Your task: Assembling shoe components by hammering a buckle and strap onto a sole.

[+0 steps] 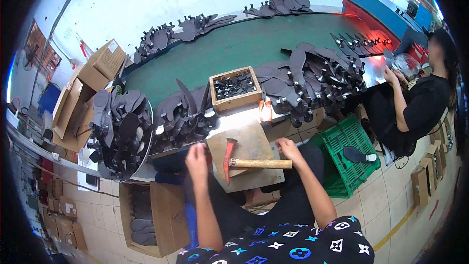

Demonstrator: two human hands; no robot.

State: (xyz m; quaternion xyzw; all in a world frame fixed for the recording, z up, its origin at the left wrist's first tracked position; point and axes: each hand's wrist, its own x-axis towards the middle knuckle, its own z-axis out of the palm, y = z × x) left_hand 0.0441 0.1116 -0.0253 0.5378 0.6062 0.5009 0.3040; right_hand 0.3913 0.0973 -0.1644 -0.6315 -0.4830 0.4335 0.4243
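Observation:
A hammer [261,164] with a red head and wooden handle lies across a worn square board [246,142] in front of me. Left of this board, my left hand [196,160] is raised with its fingers pressed together. Near the handle's end, apart from the hammer, my right hand [289,150] has its fingers curled in. Whatever either hand might hold is too small or hidden to make out. Just beyond the board are a wooden box [236,106] of small dark metal pieces and orange-handled pliers [265,111].
Dark shoe soles with heels [315,76] are heaped along the green conveyor belt [210,51]. More soles fill a round container [122,134] at left. A cardboard box [168,217] stands below; a green crate [344,154] is at right, near a seated co-worker [415,98].

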